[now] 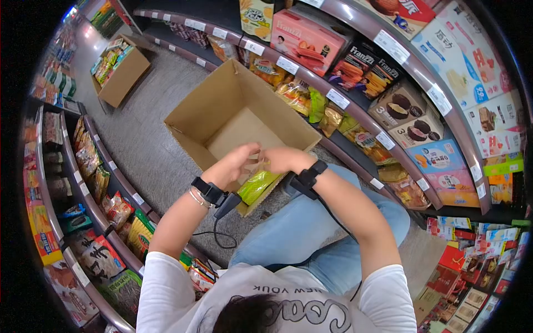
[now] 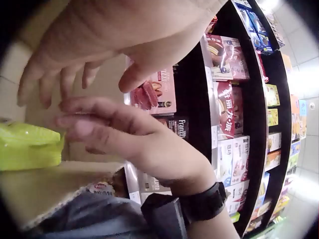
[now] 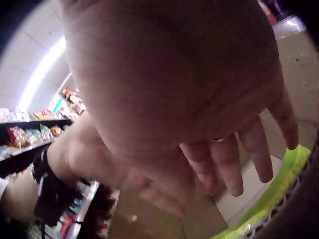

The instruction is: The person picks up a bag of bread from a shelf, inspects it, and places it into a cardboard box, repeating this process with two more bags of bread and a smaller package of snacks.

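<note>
A large open cardboard box (image 1: 194, 114) stands on the floor before the person. A bright green snack packet (image 1: 255, 187) lies inside it along the near wall. Over this packet are both hands, close together. The left hand (image 1: 240, 160) has its fingers spread and holds nothing. Beside it, the right hand (image 1: 284, 159) points its fingers toward the left one, its palm bare in the right wrist view. In the left wrist view the green packet (image 2: 30, 147) sits below the fingers, apart from them.
Shelves of boxed snacks, among them a pink Franzzi box (image 1: 305, 41), run along the right. Bagged goods such as a red-and-white bag (image 1: 115, 208) fill the left shelves. A second carton (image 1: 125, 77) of packets stands farther up the aisle. A cable (image 1: 225, 238) hangs near the left wrist.
</note>
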Tool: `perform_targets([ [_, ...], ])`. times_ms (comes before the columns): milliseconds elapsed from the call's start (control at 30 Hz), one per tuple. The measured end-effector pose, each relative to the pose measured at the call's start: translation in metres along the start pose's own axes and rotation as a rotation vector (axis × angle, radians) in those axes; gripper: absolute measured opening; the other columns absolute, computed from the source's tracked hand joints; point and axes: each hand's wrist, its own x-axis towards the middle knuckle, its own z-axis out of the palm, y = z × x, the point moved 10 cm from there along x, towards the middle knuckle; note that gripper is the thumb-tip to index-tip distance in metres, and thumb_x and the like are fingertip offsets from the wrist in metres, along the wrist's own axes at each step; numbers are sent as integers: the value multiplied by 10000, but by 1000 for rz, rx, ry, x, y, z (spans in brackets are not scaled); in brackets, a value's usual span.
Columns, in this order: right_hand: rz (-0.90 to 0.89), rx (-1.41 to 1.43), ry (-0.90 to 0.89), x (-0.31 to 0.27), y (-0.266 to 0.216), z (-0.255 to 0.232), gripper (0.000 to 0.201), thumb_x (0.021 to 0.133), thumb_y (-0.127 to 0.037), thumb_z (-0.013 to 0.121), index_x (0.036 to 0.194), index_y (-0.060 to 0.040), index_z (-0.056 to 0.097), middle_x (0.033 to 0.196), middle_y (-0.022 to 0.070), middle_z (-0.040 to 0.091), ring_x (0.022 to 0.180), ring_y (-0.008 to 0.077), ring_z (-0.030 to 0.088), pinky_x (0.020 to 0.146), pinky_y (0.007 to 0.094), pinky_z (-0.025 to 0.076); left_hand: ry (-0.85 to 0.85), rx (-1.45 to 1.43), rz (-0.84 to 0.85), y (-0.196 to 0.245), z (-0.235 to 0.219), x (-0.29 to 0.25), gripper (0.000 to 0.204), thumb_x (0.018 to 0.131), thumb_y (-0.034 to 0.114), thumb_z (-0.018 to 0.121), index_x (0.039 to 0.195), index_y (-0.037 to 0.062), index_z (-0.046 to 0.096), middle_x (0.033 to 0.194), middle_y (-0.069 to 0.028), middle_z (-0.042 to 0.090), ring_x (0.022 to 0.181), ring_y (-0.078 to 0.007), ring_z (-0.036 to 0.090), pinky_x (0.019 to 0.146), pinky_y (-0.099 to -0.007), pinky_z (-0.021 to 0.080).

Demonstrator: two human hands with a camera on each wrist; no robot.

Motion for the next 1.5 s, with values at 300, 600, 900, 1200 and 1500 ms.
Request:
perform_targets([
  [300,-118,830,860,-175,46,-133,183,851,-127,596,987,-4,598,849,69,652,808,121,617,701,263,489,-164,-120,263,94,102,-29,405,882,316,504,1245,137,477,1198,-29,534,1054,-167,486,913,-369,371],
  [600,347,1418,1099,-321,184,-57,293,887,-273,546,1087,-59,541,1003,77,625,860,161,598,743,292,480,-389,-101,201,83,260,14,356,897,268,500,1211,100,496,1169,-36,537,1019,-172,505,886,-347,416],
  [900,548,1836,1285,-336,324,50,420,904,-180,477,1289,-68,351,1251,124,493,1015,265,552,805,388,473,-83,-45,109,47,275,137,370,894,210,495,1255,132,481,1209,-26,516,1062,-208,478,930,-400,380],
  [1200,689,1401,1567,-359,418,51,517,824,-98,569,1292,-108,351,1261,91,473,1025,245,521,803,374,437,50,462,88,40,282,239,468,836,200,558,1270,132,397,1164,-62,484,1051,-228,470,887,-451,384],
  [1500,678,1032,1743,-361,484,55,450,803,-192,632,1209,-82,470,1104,50,541,897,151,536,697,292,456,59,426,569,59,278,306,378,845,225,571,1176,62,492,1077,-85,569,1021,-200,510,882,-344,397],
])
